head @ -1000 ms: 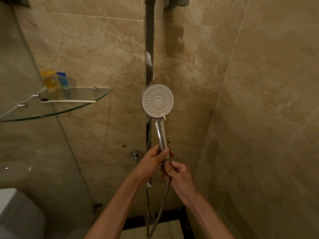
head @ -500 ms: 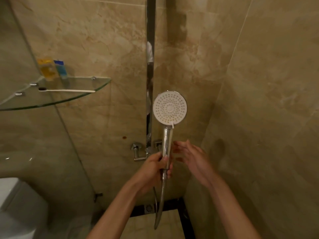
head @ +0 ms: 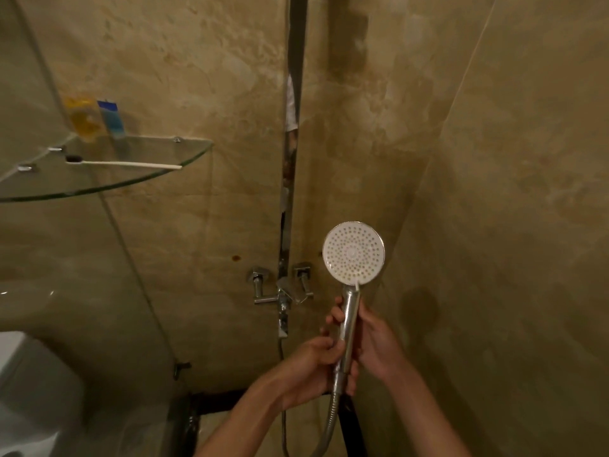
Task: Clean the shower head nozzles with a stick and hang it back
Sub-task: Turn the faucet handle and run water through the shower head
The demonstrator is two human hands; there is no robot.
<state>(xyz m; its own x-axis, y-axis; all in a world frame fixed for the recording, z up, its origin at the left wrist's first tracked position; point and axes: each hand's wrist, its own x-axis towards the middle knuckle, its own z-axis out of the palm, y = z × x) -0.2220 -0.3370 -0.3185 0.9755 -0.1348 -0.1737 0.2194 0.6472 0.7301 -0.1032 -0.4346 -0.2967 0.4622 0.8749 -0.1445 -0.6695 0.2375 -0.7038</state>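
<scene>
1. A white ceramic toilet (head: 29, 390) is seen at the bottom left.
2. A curved clear glass corner shelf (head: 158, 174) is fixed to the beige marble wall; a yellow bottle (head: 82, 118), a blue tube (head: 112, 118) and a white toothbrush with dark bristles (head: 125, 164) are carried on it.
3. A chrome mixer tap (head: 283, 288) is mounted below a vertical chrome rail (head: 293, 94).
4. The left hand (head: 316, 367) is wrapped around the lower chrome handle, grip clamped on it.
5. The round white chrome-rimmed shower head (head: 353, 252) is held upright off the rail, nozzle face toward the camera, right of the tap.
6. The right hand (head: 375, 338) is curled around the handle higher up, grip clamped too.
7. A ribbed chrome hose (head: 329, 420) is seen hanging from the handle base.
</scene>
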